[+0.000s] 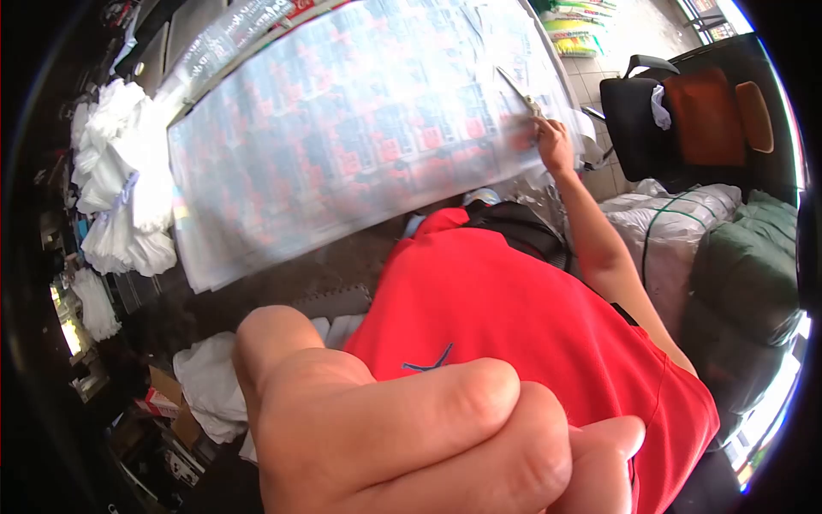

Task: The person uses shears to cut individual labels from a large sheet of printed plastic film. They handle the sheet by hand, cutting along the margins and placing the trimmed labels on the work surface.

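My left hand (402, 428) is raised very close to the camera, with its fingers curled in. Whatever those fingers hold, if anything, is hidden. Out at the far right end of the table, my right hand (555, 144) is closed around the handles of what look like metal scissors (516, 89). Their narrow blades point up and left over a large translucent plastic sheet (342, 111). Blurred red and blue print shows on or through the sheet. The sheet's near edge hangs over the table front.
Bunched white plastic bags (124, 180) hang at the left table end. On the right are a black and orange chair (693, 116), a strapped, wrapped bale (676, 218) and a dark green sack (745, 265). Green and white packs (578, 30) lie on the tiled floor.
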A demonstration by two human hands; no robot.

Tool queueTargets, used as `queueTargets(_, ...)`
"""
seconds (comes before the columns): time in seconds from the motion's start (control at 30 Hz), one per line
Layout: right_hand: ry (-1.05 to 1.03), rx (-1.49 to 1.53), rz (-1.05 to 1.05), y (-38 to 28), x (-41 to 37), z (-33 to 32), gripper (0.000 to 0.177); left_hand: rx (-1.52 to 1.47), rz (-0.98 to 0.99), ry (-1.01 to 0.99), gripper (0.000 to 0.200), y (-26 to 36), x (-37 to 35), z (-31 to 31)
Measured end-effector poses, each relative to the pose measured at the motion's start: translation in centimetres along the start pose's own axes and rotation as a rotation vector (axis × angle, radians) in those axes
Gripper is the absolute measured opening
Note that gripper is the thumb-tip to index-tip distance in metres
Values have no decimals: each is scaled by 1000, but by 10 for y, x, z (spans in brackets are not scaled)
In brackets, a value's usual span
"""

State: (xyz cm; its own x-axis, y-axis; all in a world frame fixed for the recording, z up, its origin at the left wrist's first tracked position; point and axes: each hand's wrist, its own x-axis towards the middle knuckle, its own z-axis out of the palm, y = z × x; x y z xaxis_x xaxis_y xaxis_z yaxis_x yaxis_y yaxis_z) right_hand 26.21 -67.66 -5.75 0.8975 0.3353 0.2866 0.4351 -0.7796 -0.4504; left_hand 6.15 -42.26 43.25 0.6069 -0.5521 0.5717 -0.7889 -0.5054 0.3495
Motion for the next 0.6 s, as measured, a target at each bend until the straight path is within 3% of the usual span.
queueTargets(0.07,-87,-65,59,-10,0,-9,35,62,2,-2,20,11,-19,-15)
queueTargets(0.23,101,-182,80,-46,-17,-19,32,246,-50,-18,23,40,-65,-47)
queueTargets(0.3,-175,7,332,-45,-39,-24,29,324,-82,-1,24,47,-77,-57)
queueTargets(0.33,-443,166,483,-52,-55,-32,28,367,-102,4,24,51,-82,-61)
queueTargets(0.37,-582,260,472,-60,-79,-39,33,388,-116,5,25,51,-85,-64)
queueTargets(0.4,-712,618,637,-59,-111,-38,47,403,-130,3,25,56,-90,-65)
queueTargets(0.47,-1148,612,860,-70,-153,-53,63,245,-169,-37,31,52,-100,-72)
queueTargets(0.5,-1168,533,1010,-83,-172,-59,67,94,-165,-65,35,45,-104,-76)
queueTargets(0.57,-1172,804,1281,-83,-208,-66,70,58,-124,-51,39,41,-111,-91)
queueTargets(0.6,-1143,792,1298,-101,-217,-84,70,22,-90,-17,39,40,-109,-95)
